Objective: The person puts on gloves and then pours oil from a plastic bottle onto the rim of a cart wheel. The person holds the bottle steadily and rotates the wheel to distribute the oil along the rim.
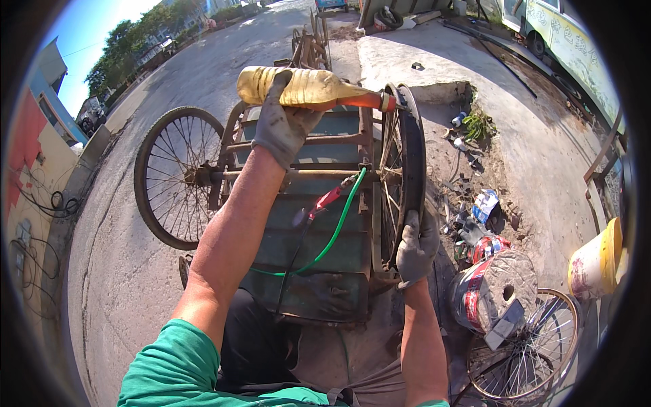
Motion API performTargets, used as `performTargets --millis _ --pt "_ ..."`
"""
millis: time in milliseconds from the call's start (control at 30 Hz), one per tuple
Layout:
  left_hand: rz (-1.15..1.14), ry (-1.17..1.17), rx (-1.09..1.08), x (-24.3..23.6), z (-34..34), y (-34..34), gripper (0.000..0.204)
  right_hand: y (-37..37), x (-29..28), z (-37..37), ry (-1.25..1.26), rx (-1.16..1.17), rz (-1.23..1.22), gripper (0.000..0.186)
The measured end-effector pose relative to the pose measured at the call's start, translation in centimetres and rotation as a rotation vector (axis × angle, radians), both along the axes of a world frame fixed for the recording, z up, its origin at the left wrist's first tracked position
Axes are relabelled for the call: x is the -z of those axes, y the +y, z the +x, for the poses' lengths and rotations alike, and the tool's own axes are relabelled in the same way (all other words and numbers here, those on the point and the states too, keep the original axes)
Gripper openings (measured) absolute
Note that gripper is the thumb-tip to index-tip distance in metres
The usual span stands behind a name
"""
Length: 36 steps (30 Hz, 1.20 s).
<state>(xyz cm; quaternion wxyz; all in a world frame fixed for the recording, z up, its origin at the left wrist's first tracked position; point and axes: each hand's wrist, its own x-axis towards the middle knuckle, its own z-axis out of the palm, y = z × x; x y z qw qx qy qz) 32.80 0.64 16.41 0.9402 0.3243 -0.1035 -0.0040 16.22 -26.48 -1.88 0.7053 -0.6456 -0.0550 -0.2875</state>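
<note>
The bottle (pixel 298 87) is lying almost level above the far part of the cart (pixel 308 258), its long axis running left to right and dipping slightly toward the neck. Its mouth is pointing right, at the top of the right wheel (pixel 412 163) (whether it is touching the tyre, I cannot tell). The gloved left hand (pixel 288 125) is closing around the bottle's body from beneath. The gloved right hand (pixel 416 251) is curling partly shut over the wheel's near edge, its thumb pressing along the tyre. That wheel is standing nearly edge-on, its rim running away from the person, and the axle (pixel 298 175) is reaching left from it to the left wheel (pixel 146 163). The cart's side edge is running just beside the right wheel, leaving a narrow gap. A green hose (pixel 342 222) is curving over the panels below the axle. Rubble (pixel 478 230) is crowding the right side, while broad pavement (pixel 112 271) is opening out beyond the left wheel
</note>
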Motion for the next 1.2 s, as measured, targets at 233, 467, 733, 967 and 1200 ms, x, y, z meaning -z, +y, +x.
performTargets --millis 233,467,733,967,1200 --pt "-0.105 0.036 0.086 1.1 -0.6 -0.8 0.054 -0.6 -0.8 -0.6 0.102 -0.111 0.085 0.027" --pt "-0.172 0.057 0.072 2.1 -1.4 -0.8 0.059 -1.5 0.2 -0.5 -0.027 -0.114 0.026 0.047" --pt "-0.110 0.033 0.063 1.6 -2.6 0.1 0.062 -2.1 -0.8 0.5 0.019 -0.228 0.000 0.058" --pt "-0.064 0.046 0.001 1.4 -2.9 -0.2 0.061 -1.5 -1.7 0.7 0.092 -0.260 0.151 0.043" --pt "0.006 0.015 -0.024 0.8 -3.2 -0.6 0.060 -1.6 -1.9 0.5 0.166 -0.306 0.236 0.040"
